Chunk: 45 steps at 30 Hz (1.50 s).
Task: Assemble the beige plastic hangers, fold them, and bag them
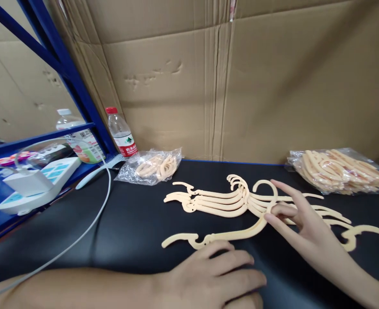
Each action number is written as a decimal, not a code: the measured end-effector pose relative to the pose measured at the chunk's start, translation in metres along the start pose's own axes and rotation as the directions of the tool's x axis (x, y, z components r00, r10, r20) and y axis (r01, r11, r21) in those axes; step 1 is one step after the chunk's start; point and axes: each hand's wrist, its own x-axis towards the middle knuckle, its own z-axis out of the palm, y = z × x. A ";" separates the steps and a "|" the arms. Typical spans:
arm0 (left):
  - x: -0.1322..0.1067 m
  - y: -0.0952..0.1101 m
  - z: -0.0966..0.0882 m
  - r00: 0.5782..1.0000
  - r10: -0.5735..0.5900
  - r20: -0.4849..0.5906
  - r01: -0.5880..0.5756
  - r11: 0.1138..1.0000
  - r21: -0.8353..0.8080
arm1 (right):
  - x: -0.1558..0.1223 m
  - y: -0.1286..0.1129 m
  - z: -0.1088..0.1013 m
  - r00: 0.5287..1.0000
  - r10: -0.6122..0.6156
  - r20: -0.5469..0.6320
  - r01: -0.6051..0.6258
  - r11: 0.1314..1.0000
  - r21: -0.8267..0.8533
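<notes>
A cream plastic folding clothes hanger [237,234] lies nearest me, its hook curving up. My right hand [300,221] grips it at the base of the hook, thumb in front and the index finger along the hook's right side; the fingers cover part of its right arm. In front of the hanger's left arm, my left hand [221,274] is palm down with its fingers apart and nothing seen in it. Just behind, several matching hangers [221,201] lie overlapped in a row, hooks bunched together.
Back left on the black table [128,214] sits a clear bag of cream parts [157,165] beside a red-capped water bottle [121,133]. Another bag of hangers [337,169] lies back right. A white cable [104,206] loops from the power strip [41,184] on the blue shelf.
</notes>
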 end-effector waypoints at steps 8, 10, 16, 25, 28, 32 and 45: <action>0.008 0.000 -0.016 0.927 -0.294 0.233 0.260 0.951 0.166 | 0.004 0.015 0.006 0.992 -0.095 0.085 0.111 0.972 -0.207; 0.009 0.000 -0.017 0.926 -0.312 0.211 0.288 0.948 0.136 | 0.005 0.015 0.004 0.990 -0.120 0.078 0.137 0.957 -0.257; 0.005 -0.005 -0.013 0.939 -0.315 0.135 0.291 0.941 0.171 | 0.004 0.008 0.001 0.955 -0.256 0.152 0.293 0.900 -0.324; -0.002 -0.030 -0.005 0.895 -0.419 0.154 0.376 0.893 0.246 | -0.004 0.015 0.001 0.933 -0.215 0.288 0.359 0.597 -0.717; -0.004 -0.046 -0.001 0.891 -0.447 0.075 0.410 0.865 0.290 | 0.002 0.018 0.002 0.937 -0.097 0.336 0.324 0.597 -0.734; 0.001 -0.063 -0.001 0.879 -0.470 0.076 0.424 0.845 0.325 | 0.015 0.021 0.002 0.934 -0.026 0.355 0.292 0.626 -0.723; 0.023 -0.101 -0.013 0.818 -0.571 0.073 0.510 0.778 0.366 | 0.076 0.042 0.008 0.914 0.009 0.406 0.300 0.659 -0.689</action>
